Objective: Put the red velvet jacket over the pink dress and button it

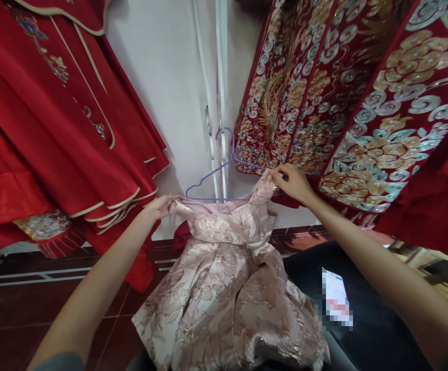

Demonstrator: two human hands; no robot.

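Note:
A small pink brocade dress (224, 268) with gold flower patterns hangs down in front of me, its skirt spread toward the bottom of the view. Pinched in my left hand (162, 206) is the dress's left-side strap. My right hand (291, 181) grips the other strap at its top, close to one arm of a purple hanger (210, 172). That hanger's right arm runs into the right strap, while its left corner shows bare above the neckline. The hanger's hook points up in front of the white wall. Fingertips of both hands are partly hidden by the cloth.
Red garments (73, 129) with pale piping hang at the left. On the right hang dark red garments (324, 103) with gold and silver embroidery. White metal rods (218, 77) rise along the wall. A partly blurred phone (336, 293) lies on a black surface (371, 304).

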